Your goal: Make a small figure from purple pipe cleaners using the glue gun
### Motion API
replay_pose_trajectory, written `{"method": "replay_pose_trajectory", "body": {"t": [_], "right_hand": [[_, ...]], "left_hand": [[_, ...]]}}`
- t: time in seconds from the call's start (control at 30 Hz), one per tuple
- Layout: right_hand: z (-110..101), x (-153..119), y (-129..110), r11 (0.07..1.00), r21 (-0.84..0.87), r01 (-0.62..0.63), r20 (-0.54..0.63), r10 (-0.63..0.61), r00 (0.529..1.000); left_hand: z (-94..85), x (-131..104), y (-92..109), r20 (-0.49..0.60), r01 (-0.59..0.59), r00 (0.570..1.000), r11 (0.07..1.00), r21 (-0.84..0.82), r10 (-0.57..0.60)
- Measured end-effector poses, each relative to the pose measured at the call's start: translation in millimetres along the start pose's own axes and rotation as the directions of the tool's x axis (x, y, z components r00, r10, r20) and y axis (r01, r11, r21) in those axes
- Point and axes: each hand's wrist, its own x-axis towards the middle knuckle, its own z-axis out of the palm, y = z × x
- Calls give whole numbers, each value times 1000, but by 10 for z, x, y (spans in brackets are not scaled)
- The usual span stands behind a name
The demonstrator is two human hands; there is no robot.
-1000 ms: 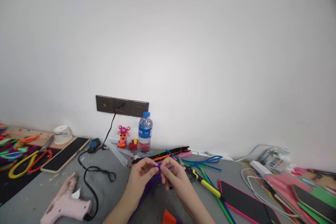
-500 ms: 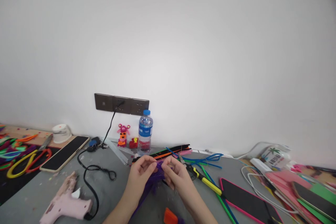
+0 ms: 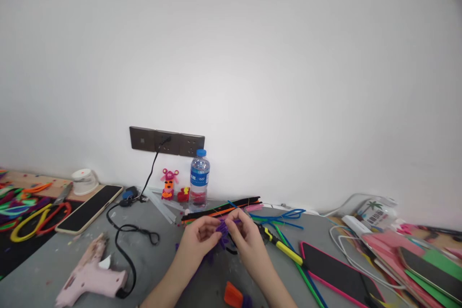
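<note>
Purple pipe cleaners (image 3: 224, 237), bent into a small bundle, are pinched between my two hands above the grey table. My left hand (image 3: 199, 240) grips the bundle from the left with thumb and fingertips. From the right, my right hand (image 3: 242, 236) holds it the same way, fingers curled. Purple strands hang below and to the left, partly hidden by my left hand and wrist. An orange piece with a purple end (image 3: 234, 294) lies on the table below my hands. Yellow-handled pliers (image 3: 283, 249) rest just right of my right hand.
A pink glue gun (image 3: 92, 276) with a black cord lies left, near a phone (image 3: 90, 209) and scissors (image 3: 39, 224). A water bottle (image 3: 199, 183) and a small pipe-cleaner figure (image 3: 168, 185) stand by the wall. Another phone (image 3: 339, 274) and papers (image 3: 390, 255) lie right.
The purple bundle has turned between my fingers, and its bent loops show more. My right hand has risen slightly, and my left hand has shifted a little to the right.
</note>
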Motion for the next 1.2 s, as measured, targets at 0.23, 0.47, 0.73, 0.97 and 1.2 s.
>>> {"method": "replay_pose_trajectory", "body": {"t": [0.23,0.47,0.73,0.97,1.2], "right_hand": [[1,-33,-36,977,-195,87,41,-81,996],[-14,-18,-32,980,-192,49,-45,-59,997],[4,-20,-53,958,-245,148,48,-141,989],[1,-19,-38,972,-209,107,1,-109,994],[-60,-2,-26,975,-208,73,-22,-79,997]], "left_hand": [[35,-14,20,6,107,994,994,-3,-107],[27,-86,176,15,211,977,952,-220,-213],[-21,-55,136,-67,185,974,931,-314,-216],[-11,-49,161,-90,128,983,955,-266,-157],[21,-74,155,30,38,999,993,-113,-35]]}}
